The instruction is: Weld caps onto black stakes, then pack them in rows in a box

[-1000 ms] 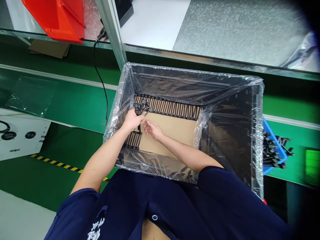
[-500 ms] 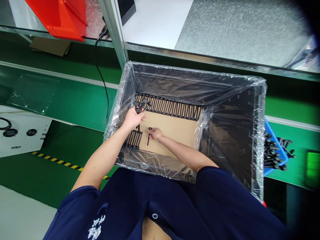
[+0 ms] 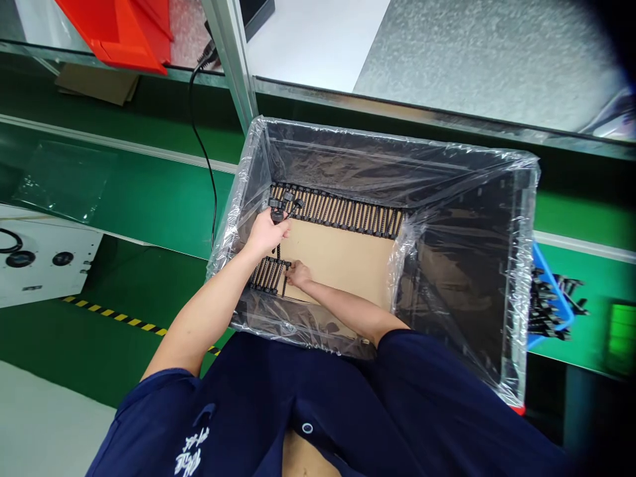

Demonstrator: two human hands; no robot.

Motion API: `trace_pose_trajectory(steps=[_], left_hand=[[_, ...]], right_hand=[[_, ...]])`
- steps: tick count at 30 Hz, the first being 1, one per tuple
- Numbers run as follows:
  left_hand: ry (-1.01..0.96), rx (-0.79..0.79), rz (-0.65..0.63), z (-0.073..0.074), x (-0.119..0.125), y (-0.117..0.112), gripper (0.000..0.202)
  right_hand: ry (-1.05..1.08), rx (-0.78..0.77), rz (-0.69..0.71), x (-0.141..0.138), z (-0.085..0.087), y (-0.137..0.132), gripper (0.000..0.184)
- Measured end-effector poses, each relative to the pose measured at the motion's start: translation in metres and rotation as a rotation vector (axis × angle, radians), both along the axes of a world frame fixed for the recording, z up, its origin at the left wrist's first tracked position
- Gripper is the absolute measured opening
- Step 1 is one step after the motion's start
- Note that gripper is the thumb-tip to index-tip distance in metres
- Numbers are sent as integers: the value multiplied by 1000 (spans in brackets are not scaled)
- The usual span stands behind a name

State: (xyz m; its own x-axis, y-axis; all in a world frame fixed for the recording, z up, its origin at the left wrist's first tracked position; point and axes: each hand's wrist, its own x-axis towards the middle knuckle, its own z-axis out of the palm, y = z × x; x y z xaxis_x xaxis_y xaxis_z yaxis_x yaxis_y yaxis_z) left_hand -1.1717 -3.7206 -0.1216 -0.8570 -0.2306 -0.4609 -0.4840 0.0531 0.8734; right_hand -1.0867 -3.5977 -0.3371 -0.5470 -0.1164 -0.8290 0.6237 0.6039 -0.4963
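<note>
My left hand (image 3: pixel 268 232) is closed round several black bolt-like parts (image 3: pixel 278 207) with wide heads, their shafts sticking out below the fingers. Lower and to the right, my right hand (image 3: pixel 299 273) pinches a single black bolt-like part (image 3: pixel 285 279) by its head end. That part lies at the right end of a short row of the same parts (image 3: pixel 267 273). A longer row (image 3: pixel 338 211) runs along the far side of the box floor. Brown cardboard (image 3: pixel 342 258) lines the floor between the rows. Around it stands a dark box (image 3: pixel 387 156) lined with clear plastic film.
On the right, a blue bin (image 3: pixel 556 298) holds more black parts beside the box. A metal post (image 3: pixel 229 66) and shelf edge (image 3: pixel 397 109) rise behind it. A black cable (image 3: pixel 206 162) hangs to its left. A red bin (image 3: pixel 124 40) sits on the shelf.
My right hand has moved left and slightly down, bringing its part to the end of the short row. My left hand stays almost in place with its bunch.
</note>
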Motion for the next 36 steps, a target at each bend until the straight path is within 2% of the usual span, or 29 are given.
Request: trace_pose_trajectory(steps=[3,5,9,11,13,15,18,20,22,24,27,29,32,36], left_hand=[[7,-3,10,-1,0,0,17],[6,-7,16,-1,0,0,17],[-19,14,1,-1,0,0,16],[-33,19,-15,0,0,1,13],[-42,15,-25,1,0,1,12],[-46,13,-35,2,1,2,12],[-54,21,-76,3,3,3,12],[-64,40,-145,3,5,4,11],[-59,72,-219,2,6,4,11],[-25,89,-238,1,6,4,11],[31,55,-139,-1,4,3,11],[44,40,-58,-2,2,2,10],[34,21,1,-6,-1,-1,12],[3,-100,-46,-13,-1,-5,17]], right_hand=[[-94,-39,-121,1,-1,-7,26],[-123,-50,-143,2,1,-11,25],[-123,-29,-72,-4,11,-3,23],[-20,-5,14,-14,20,9,20],[143,-55,27,-29,33,21,20],[224,-237,-83,-47,52,30,22],[168,-649,-333,-70,90,32,29],[136,-866,-438,-79,116,28,39],[112,-969,-480,-84,136,24,44],[88,-994,-527,-91,147,23,42],[110,-935,-695,-107,144,31,32],[137,-749,-713,-115,131,41,25],[60,-420,-536,-104,102,51,28],[-147,-187,-339,-53,60,48,32]])
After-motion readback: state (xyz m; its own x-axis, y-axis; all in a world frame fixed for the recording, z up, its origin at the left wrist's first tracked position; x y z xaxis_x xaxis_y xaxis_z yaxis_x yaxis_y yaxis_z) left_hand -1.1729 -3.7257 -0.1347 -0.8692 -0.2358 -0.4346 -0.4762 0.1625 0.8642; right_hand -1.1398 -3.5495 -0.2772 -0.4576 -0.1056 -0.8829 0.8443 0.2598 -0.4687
